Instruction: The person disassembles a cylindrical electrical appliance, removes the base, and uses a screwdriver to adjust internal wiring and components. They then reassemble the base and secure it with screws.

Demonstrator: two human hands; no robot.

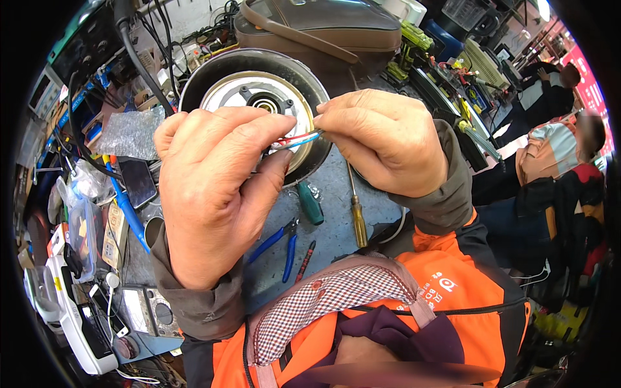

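Note:
Between thumb and fingers, my left hand pinches a few thin wires, red, blue and white. My right hand pinches the other end of these wires with its fingertips pressed together. Both hands are closed, held over a round appliance part with a dark outer bowl and a pale inner ring. A metal hub shows at its centre; my fingers cover its lower part. Below lie blue-handled cutters, a green-handled tool, a screwdriver with a yellowish clear handle and a slim red-and-black tool.
Behind the round part stands a brown bag. Bubble wrap, a dark phone, a multimeter and tangled cables crowd the left. Tools, including a green power tool, fill the back right. Other people are at right.

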